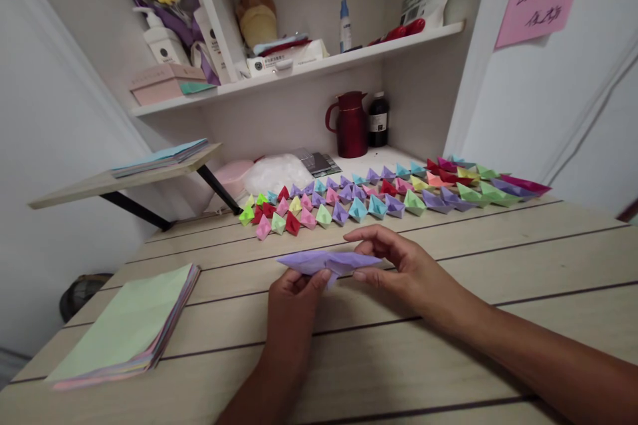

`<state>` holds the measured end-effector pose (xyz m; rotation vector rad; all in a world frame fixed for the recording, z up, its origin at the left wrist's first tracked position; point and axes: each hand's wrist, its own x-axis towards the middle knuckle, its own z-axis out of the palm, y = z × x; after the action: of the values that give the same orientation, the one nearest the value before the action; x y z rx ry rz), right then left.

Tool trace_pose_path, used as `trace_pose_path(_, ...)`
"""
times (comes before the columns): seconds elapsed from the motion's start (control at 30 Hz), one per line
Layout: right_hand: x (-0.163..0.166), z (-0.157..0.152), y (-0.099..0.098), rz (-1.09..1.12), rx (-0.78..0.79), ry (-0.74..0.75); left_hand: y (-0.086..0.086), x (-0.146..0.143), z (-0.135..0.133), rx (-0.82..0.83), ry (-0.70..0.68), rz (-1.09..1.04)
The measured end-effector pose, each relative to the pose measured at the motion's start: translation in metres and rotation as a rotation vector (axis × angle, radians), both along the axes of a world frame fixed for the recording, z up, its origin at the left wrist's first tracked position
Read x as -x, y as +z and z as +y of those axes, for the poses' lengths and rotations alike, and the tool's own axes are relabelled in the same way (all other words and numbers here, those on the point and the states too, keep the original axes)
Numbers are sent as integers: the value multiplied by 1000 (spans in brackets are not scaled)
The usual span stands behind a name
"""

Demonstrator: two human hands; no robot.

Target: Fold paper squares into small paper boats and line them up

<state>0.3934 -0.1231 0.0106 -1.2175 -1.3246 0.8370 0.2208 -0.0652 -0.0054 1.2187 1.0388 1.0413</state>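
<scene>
My left hand [295, 295] pinches a lilac, long-pointed folded-paper boat [319, 260] at centre, apparently nearly shaped; my right hand [406, 269] curves around its three o'clock tip, gripping or not I can't tell. Crisp, angular, many-coloured paper boats [414, 202] stand finished toward twelve; a flat, green-topped paper stack [127, 319] lies unfolded at eight.

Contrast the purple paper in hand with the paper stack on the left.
The purple paper is folded narrow, with pointed ends; the paper stack shows a flat, pale green top sheet. The left hand grips the purple paper; the paper stack lies on the table.
</scene>
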Motion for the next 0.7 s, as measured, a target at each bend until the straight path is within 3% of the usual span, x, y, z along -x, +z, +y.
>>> trace_pose_path(0.23, -8, 2, 2, 32, -6, -48, -2, 0, -2, -32, -63, 32)
trace_pose_path(0.53, 6, -16, 15, -288, -46, 95, 0, -2, -12, -206, -179, 195)
trace_pose_path(0.7, 0, -11, 9, -139, 115, 48, 1, -4, -18, -334, -295, 247)
